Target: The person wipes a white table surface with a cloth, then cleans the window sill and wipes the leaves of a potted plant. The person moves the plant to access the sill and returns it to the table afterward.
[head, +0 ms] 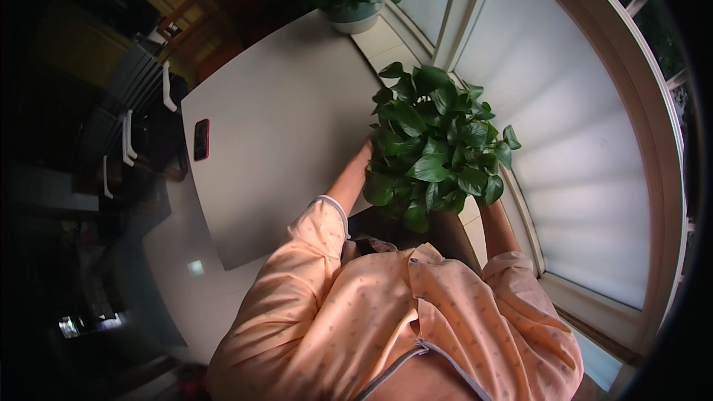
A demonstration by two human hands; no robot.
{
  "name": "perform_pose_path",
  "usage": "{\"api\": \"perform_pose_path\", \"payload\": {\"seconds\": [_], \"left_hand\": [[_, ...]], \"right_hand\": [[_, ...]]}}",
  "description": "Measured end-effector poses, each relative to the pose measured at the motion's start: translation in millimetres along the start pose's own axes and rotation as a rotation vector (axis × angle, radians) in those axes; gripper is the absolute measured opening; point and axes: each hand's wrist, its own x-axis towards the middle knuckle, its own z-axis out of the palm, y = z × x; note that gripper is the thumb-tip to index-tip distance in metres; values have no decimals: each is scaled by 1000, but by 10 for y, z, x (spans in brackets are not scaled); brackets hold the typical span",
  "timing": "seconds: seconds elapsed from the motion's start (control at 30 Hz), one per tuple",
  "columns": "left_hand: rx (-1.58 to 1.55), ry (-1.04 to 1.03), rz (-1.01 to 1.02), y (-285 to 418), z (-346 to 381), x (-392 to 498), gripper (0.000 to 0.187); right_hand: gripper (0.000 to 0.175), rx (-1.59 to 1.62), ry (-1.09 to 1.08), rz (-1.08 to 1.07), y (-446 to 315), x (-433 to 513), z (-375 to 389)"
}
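Note:
A leafy green plant (434, 145), which looks like a pothos, fills the space between my two arms beside the frosted window. Its broad leaves cover whatever container it stands in. My left hand (368, 149) reaches in at the plant's left side; only its edge by the wrist shows, and the fingers are lost behind foliage. On the window side, my right hand (482, 201) disappears under the lower leaves, so little beyond the wrist can be seen. The grip of either hand is hidden.
A grey table (278, 128) spreads to the left, with a phone (201, 140) in a red case near its far edge. Another potted plant (353, 11) stands at the back by the tiled sill (390, 55). Frosted window panes (562, 139) bound the right side. Chairs (129, 136) line the left.

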Motion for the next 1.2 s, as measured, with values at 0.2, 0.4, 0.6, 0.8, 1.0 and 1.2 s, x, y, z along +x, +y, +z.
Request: {"api": "perform_pose_path", "payload": {"seconds": [0.2,0.4,0.6,0.8,1.0,1.2], "left_hand": [[-25,338,171,169,-582,-438,28],[-67,601,308,100,-1026,-481,29],[-120,725,369,-106,-1117,-415,30],[-151,789,410,-195,-1125,-383,31],[-170,872,444,-294,-1058,-427,33],[31,1254,581,-357,-957,-660,34]], "right_hand": [[21,-351,-42,197,666,737,322],[21,-816,-173,272,1407,1461,370],[21,-1280,-339,217,1842,1901,405],[20,-1459,-428,205,1973,2090,368],[20,-1119,-386,229,1773,2281,246],[19,-245,-78,265,1024,2559,-135]]}}
